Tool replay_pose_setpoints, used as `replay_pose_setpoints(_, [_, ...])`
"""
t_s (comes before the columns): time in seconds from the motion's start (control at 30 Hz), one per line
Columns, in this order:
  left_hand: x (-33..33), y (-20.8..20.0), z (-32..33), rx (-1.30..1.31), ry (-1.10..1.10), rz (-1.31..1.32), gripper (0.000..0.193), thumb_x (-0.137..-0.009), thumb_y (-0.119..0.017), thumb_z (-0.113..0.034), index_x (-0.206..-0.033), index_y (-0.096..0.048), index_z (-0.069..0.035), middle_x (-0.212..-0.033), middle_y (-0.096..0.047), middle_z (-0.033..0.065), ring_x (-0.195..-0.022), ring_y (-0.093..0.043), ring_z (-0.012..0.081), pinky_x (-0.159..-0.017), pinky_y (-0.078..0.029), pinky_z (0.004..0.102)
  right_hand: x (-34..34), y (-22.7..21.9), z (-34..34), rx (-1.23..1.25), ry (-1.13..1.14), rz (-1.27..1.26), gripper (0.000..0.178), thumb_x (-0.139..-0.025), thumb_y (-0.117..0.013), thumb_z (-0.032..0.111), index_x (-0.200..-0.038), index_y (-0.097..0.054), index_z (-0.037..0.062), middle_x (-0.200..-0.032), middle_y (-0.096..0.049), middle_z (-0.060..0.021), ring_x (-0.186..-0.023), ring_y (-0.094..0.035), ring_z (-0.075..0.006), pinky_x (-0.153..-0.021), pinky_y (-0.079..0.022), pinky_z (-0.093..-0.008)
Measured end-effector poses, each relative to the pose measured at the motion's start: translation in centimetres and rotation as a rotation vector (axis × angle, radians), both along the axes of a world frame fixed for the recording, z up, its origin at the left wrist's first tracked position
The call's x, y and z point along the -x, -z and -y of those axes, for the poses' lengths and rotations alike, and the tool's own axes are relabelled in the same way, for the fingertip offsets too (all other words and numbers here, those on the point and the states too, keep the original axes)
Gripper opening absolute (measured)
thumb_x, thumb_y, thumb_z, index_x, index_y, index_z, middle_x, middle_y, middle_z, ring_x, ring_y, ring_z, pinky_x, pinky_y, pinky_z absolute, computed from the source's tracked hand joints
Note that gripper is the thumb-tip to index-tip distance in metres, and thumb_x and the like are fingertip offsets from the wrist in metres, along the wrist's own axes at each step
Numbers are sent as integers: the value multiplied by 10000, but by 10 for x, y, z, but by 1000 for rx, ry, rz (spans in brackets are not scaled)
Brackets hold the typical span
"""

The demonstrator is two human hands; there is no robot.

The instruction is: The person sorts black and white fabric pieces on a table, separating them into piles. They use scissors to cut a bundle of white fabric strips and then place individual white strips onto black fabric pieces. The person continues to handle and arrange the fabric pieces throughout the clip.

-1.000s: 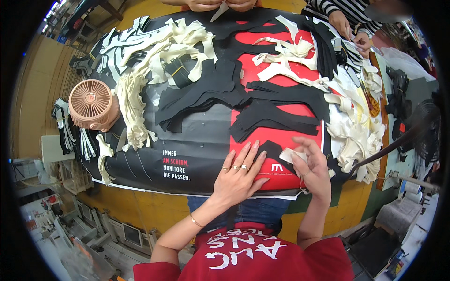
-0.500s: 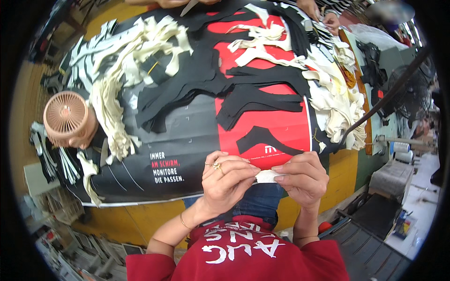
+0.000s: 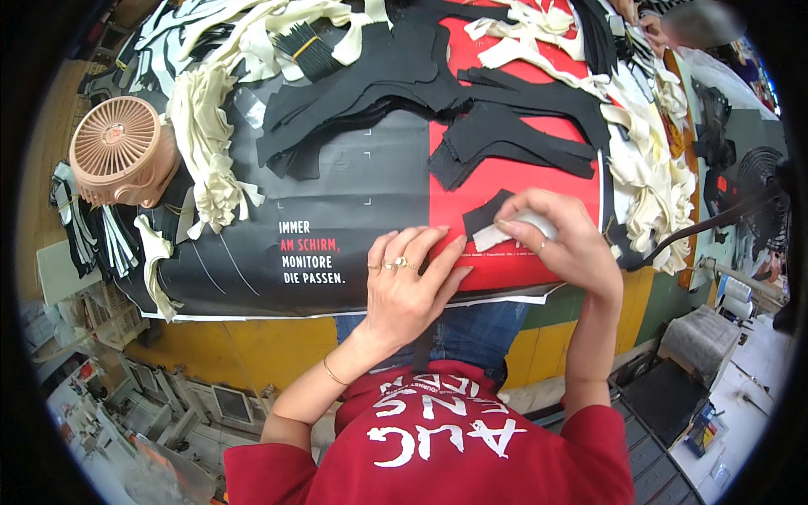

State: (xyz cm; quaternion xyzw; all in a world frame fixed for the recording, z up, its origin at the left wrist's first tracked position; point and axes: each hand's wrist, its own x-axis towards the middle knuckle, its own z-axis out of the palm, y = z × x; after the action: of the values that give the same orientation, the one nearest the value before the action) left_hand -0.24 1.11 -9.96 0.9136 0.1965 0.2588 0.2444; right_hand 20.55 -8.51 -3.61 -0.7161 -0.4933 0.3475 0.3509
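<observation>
A small white fabric piece (image 3: pixel 495 238) is pinched in my right hand (image 3: pixel 572 244), laid over the single black cut fabric piece (image 3: pixel 484 215) on the red part of the sheet. My right fingers hide most of that black piece. Just to the left, my left hand (image 3: pixel 408 273) rests palm down on the sheet, fingers stretched and holding nothing. Its fingertips lie close to the white piece. Farther back sits a small stack of black cut pieces (image 3: pixel 497 143), with a larger black stack (image 3: pixel 362 97) behind it.
A black and red printed sheet (image 3: pixel 311 202) covers the table. Cream fabric strips (image 3: pixel 202 126) lie at left, more cream pieces (image 3: pixel 648 177) at right. A pink fan (image 3: pixel 118 147) stands on the left edge. Banded black strips (image 3: pixel 307 50) lie behind. Another person's hand (image 3: pixel 652 34) shows far right.
Both hands have moved from the table's near edge forward onto the sheet. My left hand has let go of the white piece; my right hand has brought it over the black one.
</observation>
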Motion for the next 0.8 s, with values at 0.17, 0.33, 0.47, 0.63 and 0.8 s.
replay_pose_setpoints(0.17, [-1, 8, 1, -162, 45, -74, 324, -795, -758, -278, -1099, -717, -174, -1230, -622, 42, -1147, -574, 208, -985, -398, 407, -4, 8, -17, 84, 0, -43, 138, -942, -654, 132, -989, -634, 4, -789, -646, -33, -650, -565, -82, -595, -467, -264])
replay_pose_setpoints(0.33, [-1, 10, 1, -152, 44, -79, 307, -794, -762, -265, -1083, -722, -171, -1226, -630, 30, -1147, -581, 197, -998, -386, 411, -2, 9, -16, 179, 46, -89, 116, -948, -649, 119, -996, -632, 15, -782, -643, -15, -634, -555, -58, -565, -459, -238])
replay_pose_setpoints(0.47, [3, 12, -1, -90, 84, -34, 366, -753, -793, -208, -1105, -710, -156, -1242, -624, 36, -1161, -577, 218, -1053, -330, 404, 1, 12, -16, 142, 59, -66, 107, -942, -654, 98, -999, -632, 11, -800, -650, -12, -624, -554, -55, -549, -457, -226])
replay_pose_setpoints(0.63, [3, 11, -2, -64, 77, -32, 398, -748, -796, -204, -1126, -699, -123, -1234, -631, 42, -1154, -584, 221, -1053, -330, 400, 3, 10, -16, 187, 81, -53, 105, -942, -651, 84, -1007, -640, 2, -841, -673, -21, -635, -560, -61, -563, -457, -220])
replay_pose_setpoints(0.8, [1, 6, 0, -67, 56, -98, 438, -757, -785, -222, -1169, -686, -108, -1253, -623, 53, -1160, -575, 228, -1038, -344, 398, 6, 11, -16, 139, 119, -46, 104, -937, -653, 66, -1011, -645, -6, -857, -682, -28, -650, -563, -63, -576, -457, -216])
